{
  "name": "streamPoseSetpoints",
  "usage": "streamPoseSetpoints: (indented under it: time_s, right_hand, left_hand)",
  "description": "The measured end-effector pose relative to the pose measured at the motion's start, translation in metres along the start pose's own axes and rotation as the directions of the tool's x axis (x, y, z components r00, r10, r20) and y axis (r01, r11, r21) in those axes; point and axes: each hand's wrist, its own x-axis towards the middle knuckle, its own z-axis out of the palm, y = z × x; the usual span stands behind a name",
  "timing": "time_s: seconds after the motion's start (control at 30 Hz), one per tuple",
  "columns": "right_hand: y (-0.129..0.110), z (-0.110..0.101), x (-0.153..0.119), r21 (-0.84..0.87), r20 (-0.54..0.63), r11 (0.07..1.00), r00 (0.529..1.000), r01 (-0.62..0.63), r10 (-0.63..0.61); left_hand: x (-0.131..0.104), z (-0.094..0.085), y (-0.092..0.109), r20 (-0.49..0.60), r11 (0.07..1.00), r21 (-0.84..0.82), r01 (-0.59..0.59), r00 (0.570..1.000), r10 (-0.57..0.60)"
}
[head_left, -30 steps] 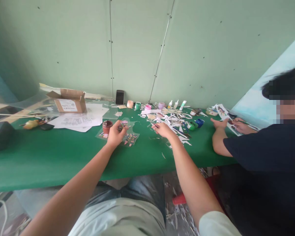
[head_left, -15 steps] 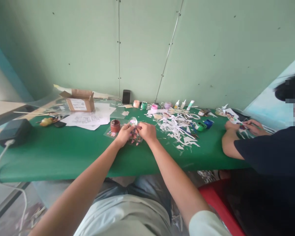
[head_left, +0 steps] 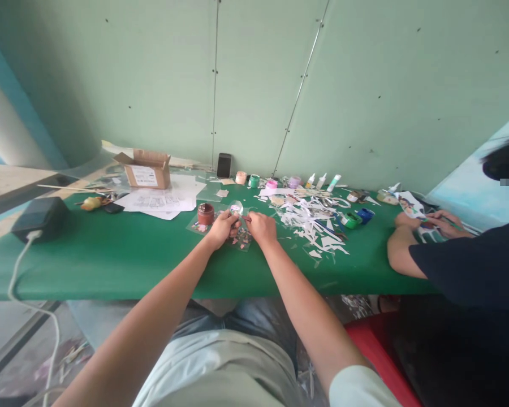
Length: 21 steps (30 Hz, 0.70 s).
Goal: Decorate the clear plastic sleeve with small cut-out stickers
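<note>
I have the left hand (head_left: 221,230) closed on a small clear piece (head_left: 236,207) with a pinkish print, its rounded top showing past the fingertips. My right hand (head_left: 263,227) is just beside it, fingers pinched around something slim and dark (head_left: 247,219), too small for me to identify. I cannot tell whether its tip touches the clear piece. Both hands are over the near-middle of the green counter (head_left: 152,265), above a clear sheet (head_left: 242,245) dotted with coloured shapes. A brown jar (head_left: 206,214) stands upright just left of my left hand.

To the right of my right hand I see a heap of white paper scraps (head_left: 311,217), with a green pot (head_left: 350,220) and a blue pot (head_left: 366,215) touching or nearly so at its far side. A cardboard box (head_left: 149,176) sits on printed papers (head_left: 166,199) at the left. Well apart, at the right, a co-worker's hand (head_left: 444,225) is at a coloured cutout (head_left: 412,206).
</note>
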Motion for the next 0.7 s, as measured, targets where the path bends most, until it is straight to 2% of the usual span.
streamPoseSetpoints:
  time_s: [0.4,0.7]
  right_hand:
    - [0.0021,0.0031,0.0048,0.035,-0.039,0.996,0.996,-0.082,0.083]
    - [0.0028,0.0044,0.0046,0.115,-0.053,0.99,0.994,-0.084,0.091]
  left_hand:
    - [-0.0007,-0.0003,0.0003,0.092,0.998,-0.001,0.061,0.994,-0.061]
    - [0.0022,-0.0008,-0.0043,0.089,1.0,0.003,0.011,0.996,-0.011]
